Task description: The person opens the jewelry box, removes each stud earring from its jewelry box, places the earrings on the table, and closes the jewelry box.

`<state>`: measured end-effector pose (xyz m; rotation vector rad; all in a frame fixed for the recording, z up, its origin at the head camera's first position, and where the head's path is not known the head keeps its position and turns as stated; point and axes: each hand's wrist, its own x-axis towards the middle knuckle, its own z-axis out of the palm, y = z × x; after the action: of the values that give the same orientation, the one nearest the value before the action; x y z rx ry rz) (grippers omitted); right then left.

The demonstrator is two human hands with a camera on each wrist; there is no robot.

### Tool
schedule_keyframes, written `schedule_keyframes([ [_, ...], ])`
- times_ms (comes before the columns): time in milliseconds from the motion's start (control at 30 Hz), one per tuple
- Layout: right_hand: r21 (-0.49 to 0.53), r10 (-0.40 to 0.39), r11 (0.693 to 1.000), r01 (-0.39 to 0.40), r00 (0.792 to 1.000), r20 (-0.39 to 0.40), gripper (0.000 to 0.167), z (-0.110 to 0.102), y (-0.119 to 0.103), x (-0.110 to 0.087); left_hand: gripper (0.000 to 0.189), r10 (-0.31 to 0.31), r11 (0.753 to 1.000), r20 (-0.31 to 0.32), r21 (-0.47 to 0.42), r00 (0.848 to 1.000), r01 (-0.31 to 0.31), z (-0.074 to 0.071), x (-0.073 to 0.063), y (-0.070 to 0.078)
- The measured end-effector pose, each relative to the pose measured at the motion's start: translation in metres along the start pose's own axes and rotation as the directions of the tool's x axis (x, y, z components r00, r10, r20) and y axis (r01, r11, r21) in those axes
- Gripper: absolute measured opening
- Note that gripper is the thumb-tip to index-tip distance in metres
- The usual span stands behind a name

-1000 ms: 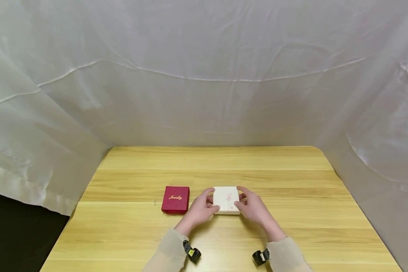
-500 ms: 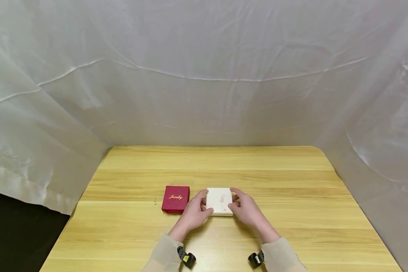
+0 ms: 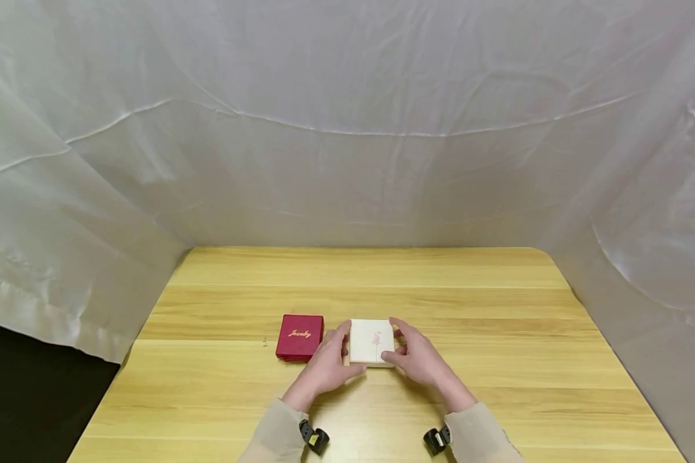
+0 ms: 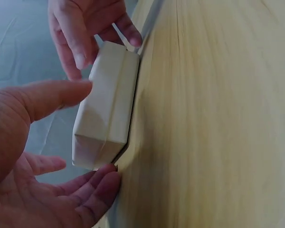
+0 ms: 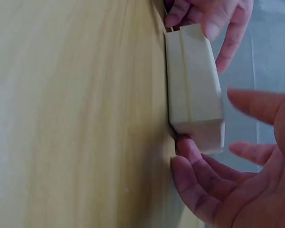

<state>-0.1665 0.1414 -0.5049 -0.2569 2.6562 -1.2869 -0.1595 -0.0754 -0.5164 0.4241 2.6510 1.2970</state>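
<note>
A white box (image 3: 370, 342) with a pink flower printed on its lid rests on the wooden table between both hands. At its left side is my left hand (image 3: 327, 363), thumb stretched out by the near edge; the left wrist view shows fingertips (image 4: 107, 180) at the box's lower corner. On the opposite side, my right hand (image 3: 419, 359) touches the box's lower end with a fingertip (image 5: 187, 145). Its thumb is lifted off the box in the right wrist view. Left of the left hand lies a dark red box (image 3: 300, 337) with "Jewelry" in gold letters.
The wooden table (image 3: 475, 302) spreads out around the boxes. A small mark or tiny object (image 3: 265, 342), too small to identify, is left of the red box. Pale cloth (image 3: 347, 186) hangs behind and at both sides of the table.
Both hands have shifted the white box left, nearer the red box. The left thumb has come off its top, and the right-hand grip has loosened.
</note>
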Motion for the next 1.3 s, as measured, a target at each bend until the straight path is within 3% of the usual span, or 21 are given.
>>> schedule_keyframes([
  [200,-0.033,-0.057,0.998,0.059,0.997,0.061,0.104,-0.004,-0.001,0.002,0.111,0.037,0.999,0.058,0.032,0.998,-0.039,-0.003,0.004,0.003],
  [367,-0.086,-0.095,0.991,0.105,0.989,0.109,0.114,-0.002,-0.001,0.007,0.113,0.021,0.999,0.085,0.029,0.996,-0.024,-0.002,0.009,0.003],
  [733,-0.14,-0.046,0.988,0.063,0.992,0.12,0.112,0.001,-0.002,0.018,0.106,0.04,0.999,0.066,0.016,0.997,-0.041,0.001,0.017,0.0],
  [1300,-0.222,-0.063,0.972,0.077,0.996,0.07,0.107,0.0,-0.006,0.02,0.104,0.007,0.998,0.031,0.067,0.999,-0.009,0.005,0.023,0.0],
])
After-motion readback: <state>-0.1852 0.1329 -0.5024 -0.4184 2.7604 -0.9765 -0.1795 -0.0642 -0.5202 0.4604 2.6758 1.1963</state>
